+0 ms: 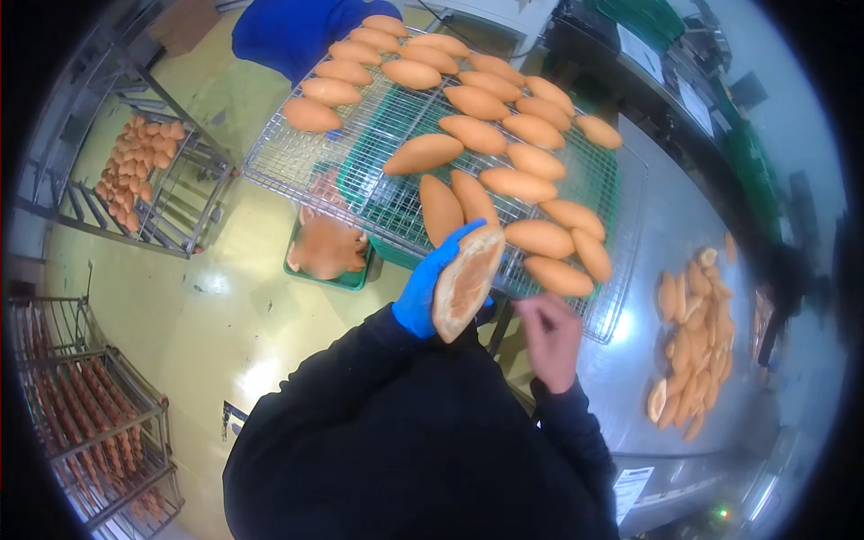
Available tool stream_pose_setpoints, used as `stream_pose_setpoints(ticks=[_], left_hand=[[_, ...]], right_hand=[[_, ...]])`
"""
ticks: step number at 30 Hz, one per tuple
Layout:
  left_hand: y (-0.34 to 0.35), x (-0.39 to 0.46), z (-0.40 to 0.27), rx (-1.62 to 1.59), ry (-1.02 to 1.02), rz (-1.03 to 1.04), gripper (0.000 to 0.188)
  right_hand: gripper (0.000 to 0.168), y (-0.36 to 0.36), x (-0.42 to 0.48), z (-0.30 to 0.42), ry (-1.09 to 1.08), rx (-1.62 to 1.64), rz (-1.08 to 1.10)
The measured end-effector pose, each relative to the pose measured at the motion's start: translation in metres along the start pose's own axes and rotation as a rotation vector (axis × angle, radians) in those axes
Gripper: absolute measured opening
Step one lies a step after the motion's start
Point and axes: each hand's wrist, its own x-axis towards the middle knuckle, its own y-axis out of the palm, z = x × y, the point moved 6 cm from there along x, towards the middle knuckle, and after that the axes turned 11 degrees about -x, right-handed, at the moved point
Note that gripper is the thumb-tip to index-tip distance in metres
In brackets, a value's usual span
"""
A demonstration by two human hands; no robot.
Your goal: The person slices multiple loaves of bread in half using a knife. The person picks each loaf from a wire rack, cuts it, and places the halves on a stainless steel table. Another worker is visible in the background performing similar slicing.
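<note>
My left hand (425,287), in a blue glove, holds an oval bread roll (469,283) with its pale, browned flat side facing up. To its right my bare right hand (550,337) is raised near the rack's front edge, fingers curled together and blurred; whether it grips something small cannot be told. Before me a wire cooling rack (283,158) bears many golden oval rolls (516,185), most lying smooth side up. Beneath the wires shows a green plastic crate (391,253). Two rolls lean close together just beyond my left hand.
On the steel table (628,378) at right lies a heap of rolls (695,337). A green tray (358,280) with bread pieces stands low at left. Wheeled racks (216,175) of rolls stand on the yellow floor. A person in blue clothing (290,34) is beyond the wire rack.
</note>
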Motion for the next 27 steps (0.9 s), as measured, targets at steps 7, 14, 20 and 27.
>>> stream_pose_setpoints(ticks=[7, 14, 20, 27], left_hand=[[-0.017, -0.014, 0.008, -0.039, -0.017, 0.054, 0.062], [-0.033, -0.009, 0.009, 0.123, 0.220, 0.137, 0.059], [-0.032, -0.016, 0.012, -0.098, 0.011, 0.089, 0.053], [-0.026, -0.024, 0.018, -0.057, -0.053, 0.034, 0.058]], right_hand=[[0.017, -0.014, 0.023, 0.033, -0.116, -0.326, -0.001], [0.017, -0.011, 0.015, 0.054, -0.270, -0.415, 0.026], [0.012, -0.015, 0.016, 0.039, -0.174, -0.502, 0.045], [0.015, -0.023, 0.009, 0.039, -0.145, -0.486, 0.078]])
